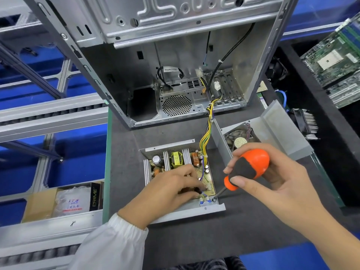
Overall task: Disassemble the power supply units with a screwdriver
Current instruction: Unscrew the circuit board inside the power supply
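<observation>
An opened power supply unit (211, 208) lies on the dark mat, its circuit board (176, 158) with coils and heat sinks exposed. My left hand (169, 190) rests on the board with curled fingers touching components near the front right corner. My right hand (272, 178) grips an orange and black screwdriver (247, 168); its tip sits on a screw (213, 200) at the board's front right corner. The unit's removed cover (276, 127) with the fan (240, 142) lies to the right, joined by a yellow and black wire bundle (206, 133).
An empty grey computer case (175, 65) stands open behind the unit, wires trailing out of it. Green circuit boards (339, 59) and a heat sink (305, 121) sit at the right. A cardboard box with a bag (64, 201) is at the left, beside conveyor rails (48, 114).
</observation>
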Demonstrator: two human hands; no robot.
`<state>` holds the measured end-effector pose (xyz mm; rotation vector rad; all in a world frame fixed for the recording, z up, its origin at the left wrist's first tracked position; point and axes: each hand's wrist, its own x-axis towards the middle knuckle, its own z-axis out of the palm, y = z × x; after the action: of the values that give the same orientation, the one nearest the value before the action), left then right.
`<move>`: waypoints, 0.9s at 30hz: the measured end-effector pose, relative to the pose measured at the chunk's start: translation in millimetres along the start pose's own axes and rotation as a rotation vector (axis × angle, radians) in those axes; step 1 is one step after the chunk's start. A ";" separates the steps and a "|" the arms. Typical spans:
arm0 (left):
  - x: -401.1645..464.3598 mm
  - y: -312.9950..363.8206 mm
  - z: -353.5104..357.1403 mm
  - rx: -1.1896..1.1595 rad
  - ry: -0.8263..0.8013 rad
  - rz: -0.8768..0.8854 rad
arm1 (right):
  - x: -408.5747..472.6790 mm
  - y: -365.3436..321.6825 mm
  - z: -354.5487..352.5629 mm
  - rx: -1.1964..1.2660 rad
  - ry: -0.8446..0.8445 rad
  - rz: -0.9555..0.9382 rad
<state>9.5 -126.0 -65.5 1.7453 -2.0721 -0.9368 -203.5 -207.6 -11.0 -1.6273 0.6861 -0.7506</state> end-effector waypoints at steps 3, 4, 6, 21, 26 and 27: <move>0.7 0.5 1.1 -0.034 0.006 -0.001 | 0.0 0.3 -1.5 -0.012 0.019 -0.005; 0.8 0.7 1.1 -0.045 0.009 -0.002 | 0.1 0.1 -2.2 -0.011 0.026 -0.009; 1.5 0.9 1.3 -0.048 0.015 -0.003 | -0.2 -0.3 -3.6 0.000 0.035 -0.012; -6.3 -9.3 8.5 -0.320 0.280 -0.069 | -0.8 -1.5 -4.4 0.001 0.086 -0.029; -8.7 -8.7 9.4 -0.449 0.364 -0.110 | -0.8 -1.1 -0.4 -0.002 0.064 -0.023; -9.0 -8.7 9.3 -0.449 0.363 -0.109 | -1.2 -1.3 -0.4 -0.001 0.068 -0.025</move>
<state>12.9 -115.2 -76.2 1.6464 -1.4244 -0.9417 -204.5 -206.7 -9.9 -1.6200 0.7161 -0.8264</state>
